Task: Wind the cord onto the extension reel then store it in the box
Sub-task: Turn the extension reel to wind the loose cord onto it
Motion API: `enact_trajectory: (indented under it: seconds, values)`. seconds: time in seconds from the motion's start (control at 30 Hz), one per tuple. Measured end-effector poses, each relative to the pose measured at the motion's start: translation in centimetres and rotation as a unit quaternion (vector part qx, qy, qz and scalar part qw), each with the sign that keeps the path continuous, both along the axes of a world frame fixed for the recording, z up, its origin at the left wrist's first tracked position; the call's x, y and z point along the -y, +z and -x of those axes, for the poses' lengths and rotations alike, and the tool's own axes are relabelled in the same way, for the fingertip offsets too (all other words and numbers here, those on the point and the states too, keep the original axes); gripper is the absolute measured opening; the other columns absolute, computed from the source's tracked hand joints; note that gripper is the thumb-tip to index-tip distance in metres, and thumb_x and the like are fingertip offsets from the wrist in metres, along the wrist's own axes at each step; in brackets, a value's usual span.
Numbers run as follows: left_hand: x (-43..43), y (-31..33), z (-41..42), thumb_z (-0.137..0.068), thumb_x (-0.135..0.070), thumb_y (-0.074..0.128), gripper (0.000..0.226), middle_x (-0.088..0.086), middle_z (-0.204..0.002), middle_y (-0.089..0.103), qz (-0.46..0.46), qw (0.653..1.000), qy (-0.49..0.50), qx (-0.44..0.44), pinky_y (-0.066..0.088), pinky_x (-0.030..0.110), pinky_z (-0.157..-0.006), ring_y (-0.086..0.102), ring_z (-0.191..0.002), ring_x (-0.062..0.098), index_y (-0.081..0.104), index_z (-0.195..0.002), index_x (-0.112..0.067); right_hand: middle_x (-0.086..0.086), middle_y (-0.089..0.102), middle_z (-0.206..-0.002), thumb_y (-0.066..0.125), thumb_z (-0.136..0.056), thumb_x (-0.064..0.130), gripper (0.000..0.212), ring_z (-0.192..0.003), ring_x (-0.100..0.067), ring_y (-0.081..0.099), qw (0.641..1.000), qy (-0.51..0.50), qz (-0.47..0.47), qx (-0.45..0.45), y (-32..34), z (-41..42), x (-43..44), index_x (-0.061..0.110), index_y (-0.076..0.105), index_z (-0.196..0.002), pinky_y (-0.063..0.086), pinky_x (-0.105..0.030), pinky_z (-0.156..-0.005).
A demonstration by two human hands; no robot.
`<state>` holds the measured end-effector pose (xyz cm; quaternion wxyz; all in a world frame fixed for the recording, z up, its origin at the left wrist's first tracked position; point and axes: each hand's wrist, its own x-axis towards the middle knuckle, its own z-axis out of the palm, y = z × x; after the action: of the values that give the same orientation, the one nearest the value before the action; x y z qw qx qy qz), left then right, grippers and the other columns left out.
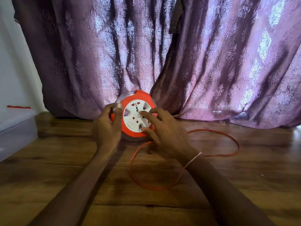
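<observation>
Left hand (106,126) gripping the upright reel's (136,115) rim, right hand (160,128) fingers spread on its white face, orange cord (162,170) looped on wooden floor (57,160), plastic box (16,128) at left

Bare forearms, no sleeves

Left hand (106,128) wears nothing; right hand (164,132) has a thin pale thread bracelet (193,159) at the wrist.

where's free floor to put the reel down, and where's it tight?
Bare floor lies between the clear box and the left hand, and again near the camera between the forearms. It is crowded right of the reel: orange cord loops there and under the right hand. The curtain blocks behind.
</observation>
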<state>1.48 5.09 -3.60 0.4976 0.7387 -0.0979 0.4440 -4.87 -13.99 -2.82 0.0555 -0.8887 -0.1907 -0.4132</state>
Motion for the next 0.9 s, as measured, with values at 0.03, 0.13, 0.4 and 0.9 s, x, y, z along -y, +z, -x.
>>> enact_trajectory:
  seconds: [0.03,0.13,0.4,0.9]
  values:
    - [0.1,-0.1,0.0,-0.097,-0.069,0.035,0.059,0.005,-0.085,0.076,-0.006,1.000,-0.004,-0.002,0.054,0.042,-0.070,0.070,-0.082,0.033,0.071,-0.106,-0.023,0.001,0.052,-0.136,0.049,-0.101,0.049,0.047,-0.108,-0.020,0.058,1.000,-0.009,0.017,0.008,-0.1,0.0,-0.5,0.036,0.047,-0.147,0.060,-0.044,-0.066]
    - [0.4,-0.3,0.2,-0.096,-0.068,0.036,0.056,0.008,-0.089,0.077,-0.019,1.000,-0.011,-0.005,0.055,0.043,-0.073,0.071,-0.086,0.034,0.070,-0.111,-0.026,-0.004,0.053,-0.136,0.057,-0.100,0.042,0.051,-0.106,-0.025,0.057,0.996,-0.060,0.055,0.028,-0.3,-0.2,-1.2,0.038,0.043,-0.149,0.058,-0.041,-0.062]
    - [0.6,-0.1,0.8,-0.095,-0.067,0.039,0.055,0.005,-0.089,0.076,-0.027,0.999,-0.037,0.003,0.047,0.033,-0.067,0.070,-0.083,0.028,0.072,-0.112,-0.027,-0.004,0.061,-0.125,0.053,-0.100,0.046,0.048,-0.099,-0.022,0.061,0.987,-0.057,0.143,0.053,0.9,0.1,0.4,0.046,0.049,-0.148,0.043,-0.032,-0.049]
    - [1.0,-0.5,0.7,-0.097,-0.062,0.043,0.049,0.005,-0.086,0.076,-0.072,0.996,-0.046,0.018,0.049,0.034,-0.066,0.071,-0.079,0.028,0.072,-0.112,-0.025,-0.004,0.073,-0.076,0.055,-0.082,0.068,0.059,-0.060,-0.037,0.068,0.998,-0.041,-0.004,0.048,-0.7,-0.9,-0.2,0.043,0.057,-0.136,0.053,-0.042,-0.051]
